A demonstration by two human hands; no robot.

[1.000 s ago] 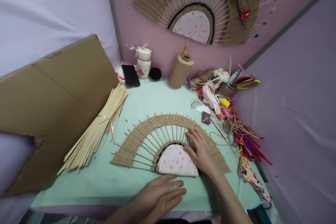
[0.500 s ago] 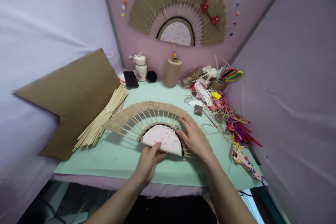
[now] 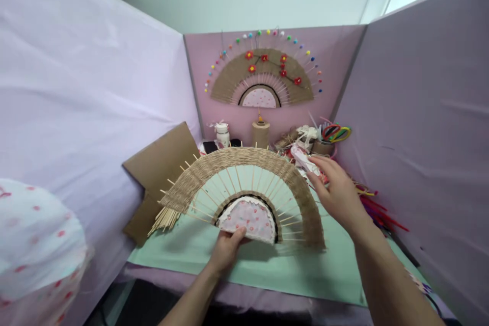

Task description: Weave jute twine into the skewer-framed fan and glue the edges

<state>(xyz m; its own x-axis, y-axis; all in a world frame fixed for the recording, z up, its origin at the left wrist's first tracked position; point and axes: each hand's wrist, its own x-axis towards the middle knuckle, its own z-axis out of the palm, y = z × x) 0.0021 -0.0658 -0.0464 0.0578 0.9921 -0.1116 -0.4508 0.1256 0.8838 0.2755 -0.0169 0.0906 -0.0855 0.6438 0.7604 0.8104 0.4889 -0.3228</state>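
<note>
My left hand (image 3: 227, 249) pinches the lower edge of a woven fan (image 3: 244, 188) and holds it upright above the green table (image 3: 267, 265). The fan has a jute band over bamboo ribs and a pink dotted fabric half-circle (image 3: 248, 219) at its base. To the right of the fan's band my right hand (image 3: 336, 191) hovers with fingers spread and holds nothing.
A finished fan (image 3: 262, 79) with red flowers and coloured beads hangs on the pink back wall. Cardboard (image 3: 160, 163) and bamboo sticks (image 3: 166, 219) lie at the left. A twine spool (image 3: 260, 133), a white bottle (image 3: 222, 135) and a heap of craft scraps (image 3: 324, 142) fill the back and right. Dotted fabric (image 3: 34, 244) shows at lower left.
The fan has come up off the table into an upright hold by my left hand. My right hand has let go of it and drawn off to the right. The view has tilted upward.
</note>
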